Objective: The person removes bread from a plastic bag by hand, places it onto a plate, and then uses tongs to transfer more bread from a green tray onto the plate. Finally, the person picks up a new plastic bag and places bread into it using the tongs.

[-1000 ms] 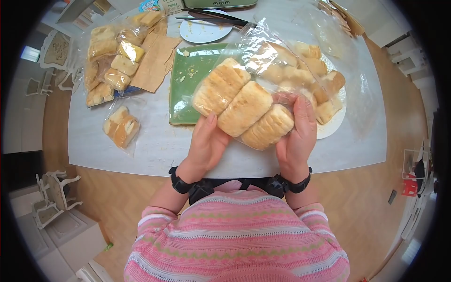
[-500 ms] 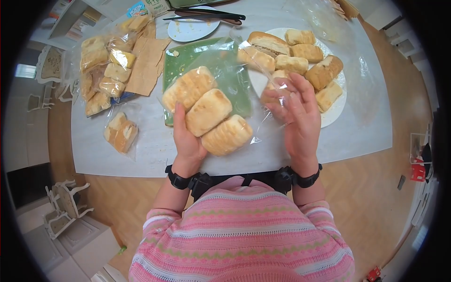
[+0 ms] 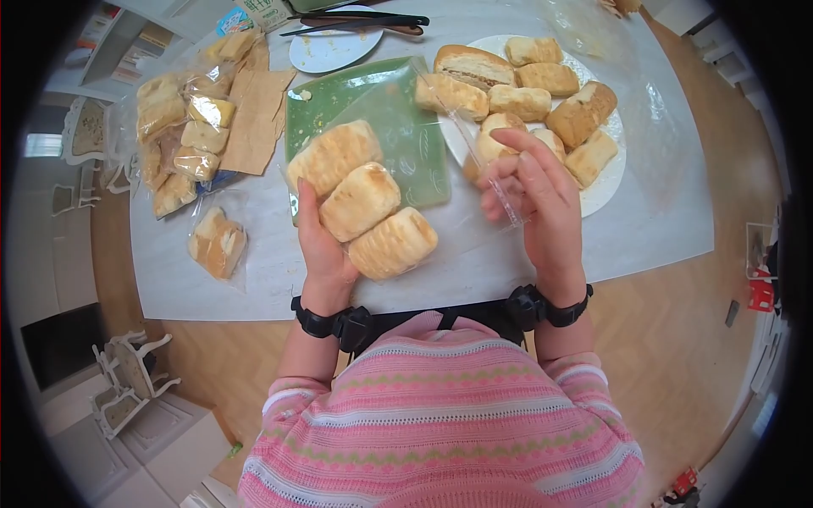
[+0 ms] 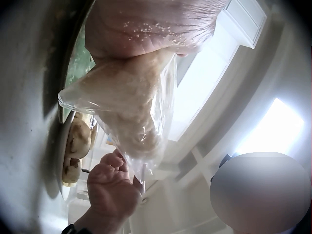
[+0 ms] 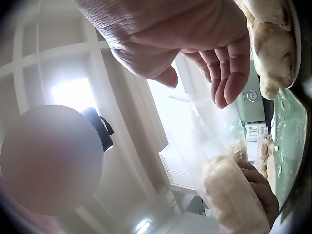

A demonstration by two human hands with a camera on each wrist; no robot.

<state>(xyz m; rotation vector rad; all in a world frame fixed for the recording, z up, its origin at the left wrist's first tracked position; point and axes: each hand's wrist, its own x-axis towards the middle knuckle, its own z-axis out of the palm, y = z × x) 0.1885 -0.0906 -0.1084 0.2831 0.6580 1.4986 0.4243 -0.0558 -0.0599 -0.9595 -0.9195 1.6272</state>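
A clear plastic bag with three bread rolls (image 3: 360, 199) is held up over the front of the green tray (image 3: 339, 97). The left hand (image 3: 326, 258) supports it from below, thumb on the near side of the rolls. At the bag's mouth, the right hand (image 3: 546, 199) has its fingers bent around the loose plastic edge. In the right wrist view the right hand (image 5: 190, 44) hangs over the filmy bag (image 5: 209, 131), and the rolls (image 5: 231, 195) rest against the left hand's fingers. The left wrist view shows the bag (image 4: 129, 102) beneath the left palm (image 4: 146, 29).
Several rolls lie on a white plate (image 3: 605, 190) at the right. Bagged bread (image 3: 161, 106) and brown paper (image 3: 254, 118) are at the left, a smaller bag of bread (image 3: 218, 244) nearer. Black tongs (image 3: 364, 19) lie across a small plate (image 3: 326, 55) at the back.
The bag of rolls has moved left, away from the right hand. The right hand has let go of the rolls' side and moved to the plastic at the bag's mouth.
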